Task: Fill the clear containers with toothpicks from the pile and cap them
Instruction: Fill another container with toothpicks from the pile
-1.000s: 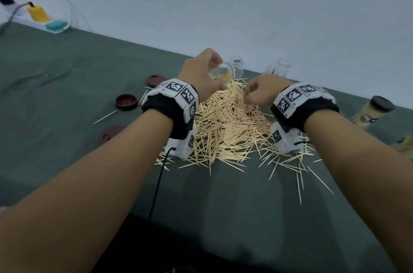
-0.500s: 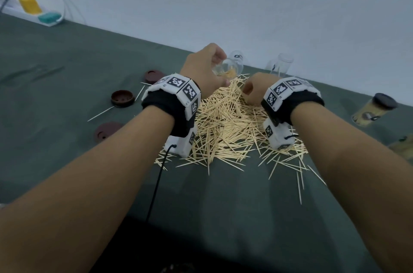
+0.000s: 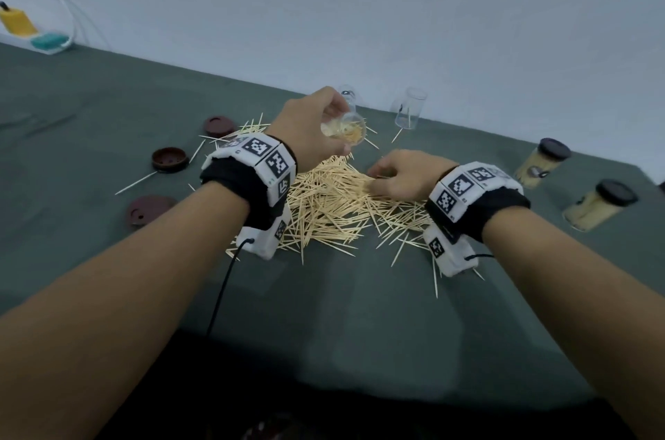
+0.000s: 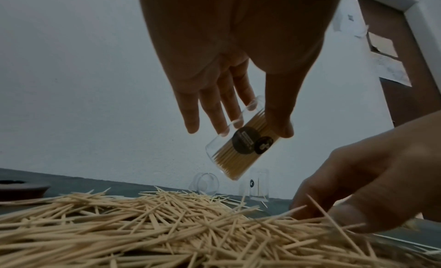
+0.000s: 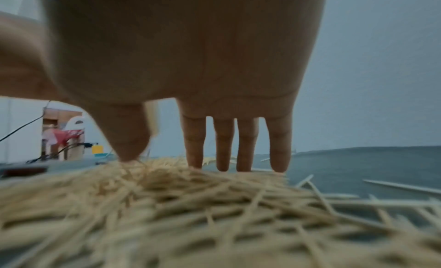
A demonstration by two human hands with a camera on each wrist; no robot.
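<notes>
Filling step in hand. Left hand (image 4: 238, 80) grips a part-filled clear container (image 4: 241, 142), tilted above the toothpick pile (image 3: 334, 202). Right hand (image 3: 403, 175), fingers extended, touches the pile beneath. Next move likely calls for pinching a bundle and feeding the mouth.

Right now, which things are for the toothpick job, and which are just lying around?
For the job:
left hand holding a jar
right hand in the pile
empty jar
caps
filled jars

Lying about:
power strip
cord
</notes>
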